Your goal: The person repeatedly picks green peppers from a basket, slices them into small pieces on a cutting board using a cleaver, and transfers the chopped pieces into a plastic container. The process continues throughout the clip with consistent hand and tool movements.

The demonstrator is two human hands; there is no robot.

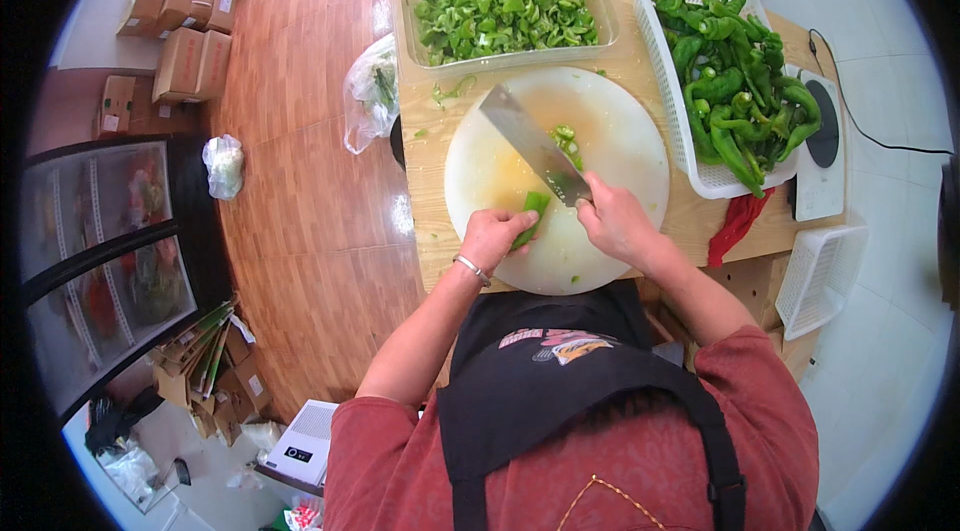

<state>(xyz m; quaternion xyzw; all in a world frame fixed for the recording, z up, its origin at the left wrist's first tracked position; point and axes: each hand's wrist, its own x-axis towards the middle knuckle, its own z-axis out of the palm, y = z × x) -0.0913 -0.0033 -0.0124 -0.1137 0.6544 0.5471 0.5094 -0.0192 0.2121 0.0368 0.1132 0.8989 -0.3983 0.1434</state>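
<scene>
A piece of green pepper (534,210) is held in my left hand (495,237) at the near left of a round white cutting board (622,156). My right hand (616,222) grips a cleaver (529,137), its broad blade slanting up and left over the middle of the board. Just right of the blade lie small cut green pepper pieces (566,143). The blade and the pepper in my left hand are close together; whether they touch, I cannot tell. My fingers partly cover the pepper.
Beyond the board stands a clear plastic tub (517,58) of chopped green pepper. A white basket (675,95) of whole green peppers (739,88) is at the right, beside a white cooktop (819,186). A red cloth (739,227) hangs over the table edge; a plastic bag (373,99) is at the left.
</scene>
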